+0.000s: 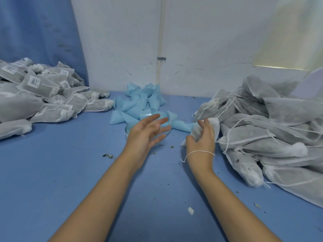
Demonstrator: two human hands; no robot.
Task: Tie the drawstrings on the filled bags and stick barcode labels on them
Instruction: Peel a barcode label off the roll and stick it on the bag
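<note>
- Sorting explains the layout: the heap of grey-white non-woven bags with barcode labels and tied necks (35, 95) lies at the far left of the blue table (70, 180). It is well apart from the heap of unlabelled grey-white bags with loose strings (271, 137) on the right, so finished and waiting work cannot mix.
- The right hand (201, 138) grasps the white fabric mouth of one small bag (214, 124) just beside the right heap, fingers curled over it. A thin white drawstring (199, 152) lies across the wrist, probably kept clear for tying.
- The left hand (148, 131) is released, fingers spread, holding nothing. It hovers above the roll of labels on pale blue backing (126, 135), apparently ready to reach for it.
- Crumpled pale blue backing strips (139, 103) pile up between the heaps, against the white wall and out of the way.
</note>
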